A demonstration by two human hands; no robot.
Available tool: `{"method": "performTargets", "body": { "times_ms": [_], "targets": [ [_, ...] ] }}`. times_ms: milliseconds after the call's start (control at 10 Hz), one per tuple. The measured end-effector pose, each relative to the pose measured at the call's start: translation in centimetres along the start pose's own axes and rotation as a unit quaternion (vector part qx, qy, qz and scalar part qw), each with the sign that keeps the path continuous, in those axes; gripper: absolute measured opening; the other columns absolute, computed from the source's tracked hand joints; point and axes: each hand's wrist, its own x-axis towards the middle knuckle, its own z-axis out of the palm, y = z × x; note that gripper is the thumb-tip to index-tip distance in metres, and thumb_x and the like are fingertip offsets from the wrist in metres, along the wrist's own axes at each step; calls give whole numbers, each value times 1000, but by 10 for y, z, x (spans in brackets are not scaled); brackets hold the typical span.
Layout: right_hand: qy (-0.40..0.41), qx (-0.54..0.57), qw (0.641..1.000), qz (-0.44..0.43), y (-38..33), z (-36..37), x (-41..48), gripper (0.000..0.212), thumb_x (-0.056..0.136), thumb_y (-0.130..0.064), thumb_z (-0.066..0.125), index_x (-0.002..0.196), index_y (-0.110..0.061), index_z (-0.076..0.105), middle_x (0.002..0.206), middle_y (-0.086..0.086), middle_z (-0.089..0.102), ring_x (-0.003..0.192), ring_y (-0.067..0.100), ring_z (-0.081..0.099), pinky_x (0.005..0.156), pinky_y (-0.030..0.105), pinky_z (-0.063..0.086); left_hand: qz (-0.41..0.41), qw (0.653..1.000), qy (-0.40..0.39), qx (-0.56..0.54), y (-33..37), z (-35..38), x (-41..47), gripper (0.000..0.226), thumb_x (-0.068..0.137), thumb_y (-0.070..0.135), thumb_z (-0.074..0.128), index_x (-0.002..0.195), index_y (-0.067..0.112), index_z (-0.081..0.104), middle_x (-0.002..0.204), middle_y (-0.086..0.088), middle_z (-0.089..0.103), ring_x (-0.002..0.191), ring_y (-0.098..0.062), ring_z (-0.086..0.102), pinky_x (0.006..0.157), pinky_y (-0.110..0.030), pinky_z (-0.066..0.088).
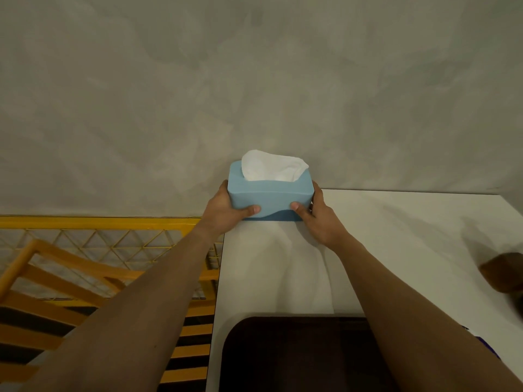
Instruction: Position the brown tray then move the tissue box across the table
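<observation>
A light blue tissue box with a white tissue sticking out of its top sits at the far left corner of the white table, close to the grey wall. My left hand grips its left end and my right hand grips its right end, thumbs on the near face. The dark brown tray lies flat at the near edge of the table, between my forearms; my right arm covers its right part.
A yellow metal railing with wire mesh and orange-yellow slats stand left of the table, below its level. A brown object, blurred, lies at the table's right edge. The grey wall rises right behind the table.
</observation>
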Motion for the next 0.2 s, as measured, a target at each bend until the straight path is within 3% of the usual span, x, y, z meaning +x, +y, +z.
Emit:
{"method": "performTargets", "body": {
  "times_ms": [100, 200],
  "targets": [
    [-27, -6, 999, 15, -7, -9, 0, 84, 94, -58, 60, 158, -31, 13, 138, -14, 45, 121, 10, 49, 85, 11, 39, -49, 998, -33, 6, 4, -14, -1, 122, 64, 48, 95, 158, 21, 21, 154, -2, 45, 138, -28, 47, 106, -45, 49],
    [-26, -66, 997, 28, -13, -17, -9, 95, 93, -57, 63, 161, -24, 7, 149, -5, 42, 127, 14, 44, 96, 25, 35, -75, 997, -15, 20, 13, -28, -13, 140, 61, 59, 91, 164, 24, 3, 169, 0, 20, 151, -26, 29, 116, -47, 37]
  ]
}}
